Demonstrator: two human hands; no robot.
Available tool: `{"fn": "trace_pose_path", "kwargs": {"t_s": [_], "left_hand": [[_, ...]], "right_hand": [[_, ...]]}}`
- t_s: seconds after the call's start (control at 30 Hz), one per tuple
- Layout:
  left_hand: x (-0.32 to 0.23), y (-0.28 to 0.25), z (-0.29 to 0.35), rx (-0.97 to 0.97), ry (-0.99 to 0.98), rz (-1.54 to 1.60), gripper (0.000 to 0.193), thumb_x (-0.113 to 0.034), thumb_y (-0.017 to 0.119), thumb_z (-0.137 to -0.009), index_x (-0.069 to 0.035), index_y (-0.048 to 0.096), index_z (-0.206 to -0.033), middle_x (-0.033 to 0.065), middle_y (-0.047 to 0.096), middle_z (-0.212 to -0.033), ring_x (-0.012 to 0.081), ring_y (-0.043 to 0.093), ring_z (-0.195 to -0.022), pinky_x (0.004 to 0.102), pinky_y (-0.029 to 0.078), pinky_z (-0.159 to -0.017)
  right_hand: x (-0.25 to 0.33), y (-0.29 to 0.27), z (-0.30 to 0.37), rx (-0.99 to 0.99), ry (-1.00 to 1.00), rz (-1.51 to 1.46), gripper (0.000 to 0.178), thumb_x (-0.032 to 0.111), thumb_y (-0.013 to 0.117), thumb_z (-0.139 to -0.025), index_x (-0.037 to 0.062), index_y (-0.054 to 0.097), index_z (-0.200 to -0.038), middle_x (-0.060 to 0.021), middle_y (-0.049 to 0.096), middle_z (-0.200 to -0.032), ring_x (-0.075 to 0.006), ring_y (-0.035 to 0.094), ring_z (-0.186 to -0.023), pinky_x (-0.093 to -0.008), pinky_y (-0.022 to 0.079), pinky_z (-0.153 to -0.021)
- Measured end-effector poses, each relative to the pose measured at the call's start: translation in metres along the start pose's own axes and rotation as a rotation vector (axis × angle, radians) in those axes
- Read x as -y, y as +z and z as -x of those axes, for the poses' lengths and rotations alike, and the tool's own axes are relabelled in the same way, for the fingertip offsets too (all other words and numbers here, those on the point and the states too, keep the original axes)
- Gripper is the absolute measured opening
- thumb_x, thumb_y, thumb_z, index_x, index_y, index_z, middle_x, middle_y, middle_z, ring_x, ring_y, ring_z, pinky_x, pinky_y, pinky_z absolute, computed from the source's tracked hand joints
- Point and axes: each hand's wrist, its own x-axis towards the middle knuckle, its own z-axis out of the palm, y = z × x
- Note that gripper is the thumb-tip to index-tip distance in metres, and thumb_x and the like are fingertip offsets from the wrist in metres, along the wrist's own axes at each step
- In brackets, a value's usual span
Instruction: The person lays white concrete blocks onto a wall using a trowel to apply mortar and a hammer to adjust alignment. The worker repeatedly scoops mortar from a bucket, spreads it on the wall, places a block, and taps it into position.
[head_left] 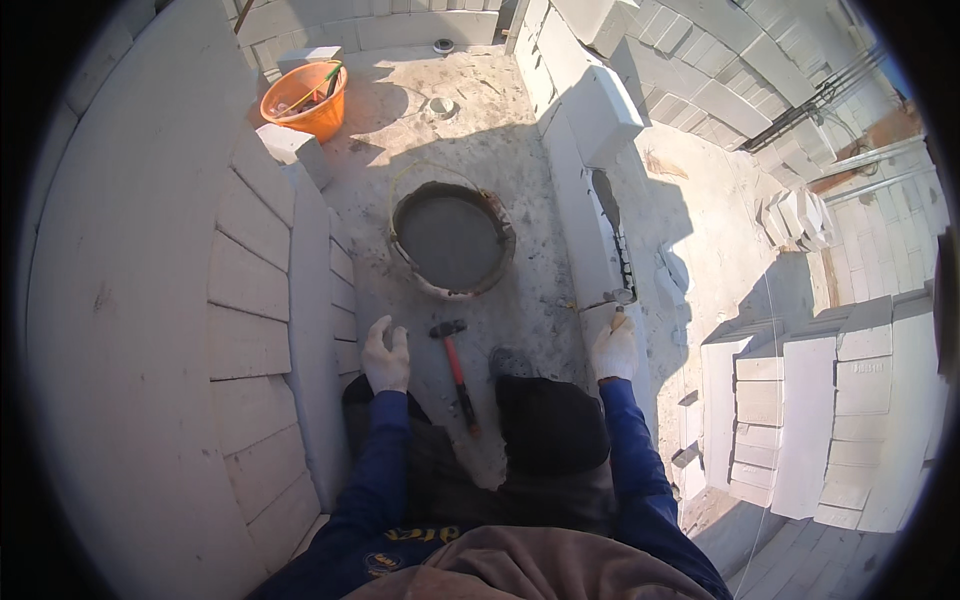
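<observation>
My gloved right hand (614,350) is closed around the handle of a small trowel (623,296), held at the low white block wall (590,235) on the right. Dark grey mortar lies along part of that wall's top, just beyond the trowel. My gloved left hand (385,357) is empty, its fingers curved and apart, near the left wall. Ahead of me stands a round bucket of grey mortar (450,242) with a crusted rim. A hammer (455,362) with a red and black handle lies on the floor between my hands.
An orange bucket (318,115) holding tools stands at the far left beside a white block (293,150). A taller block (605,117) sits farther along the right wall. Stacked white blocks (808,400) stand beyond it at the right. A block wall (250,300) rises close on my left.
</observation>
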Motion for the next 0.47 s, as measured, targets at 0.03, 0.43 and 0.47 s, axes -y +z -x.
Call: {"fn": "trace_pose_path", "kwargs": {"t_s": [0.03, 0.43, 0.47], "left_hand": [[0.000, 0.002, -0.002, 0.002, 0.010, 0.016, 0.038, -0.017, 0.074, -0.095, 0.002, 0.070, -0.128, 0.0246, 0.074, -0.123, 0.0365, 0.072, -0.116, 0.0433, 0.055, -0.104], [-0.168, -0.074, -0.047, -0.313, 0.357, -0.043, 0.037, -0.014, 0.076, -0.099, 0.001, 0.067, -0.132, 0.0180, 0.073, -0.128, 0.0317, 0.070, -0.121, 0.0422, 0.055, -0.103], [-0.188, -0.090, -0.058, -0.392, 0.470, -0.033, 0.036, -0.012, 0.075, -0.100, 0.004, 0.066, -0.132, 0.0194, 0.072, -0.129, 0.0305, 0.069, -0.122, 0.0415, 0.054, -0.106]], "right_hand": [[-0.013, 0.001, 0.005, -0.001, -0.009, 0.010, 0.041, 0.029, 0.059, -0.102, 0.0020, 0.055, -0.131, -0.0249, 0.068, -0.125, -0.0439, 0.067, -0.117, -0.0544, 0.053, -0.097], [-0.030, -0.026, 0.017, -0.217, -0.252, -0.242, 0.037, 0.028, 0.059, -0.104, -0.0016, 0.054, -0.125, -0.0267, 0.070, -0.105, -0.0475, 0.069, -0.096, -0.0546, 0.055, -0.088], [-0.012, -0.014, -0.004, -0.228, -0.342, -0.299, 0.037, 0.029, 0.058, -0.105, -0.0013, 0.055, -0.125, -0.0238, 0.069, -0.101, -0.0436, 0.070, -0.092, -0.0526, 0.055, -0.085]]}}
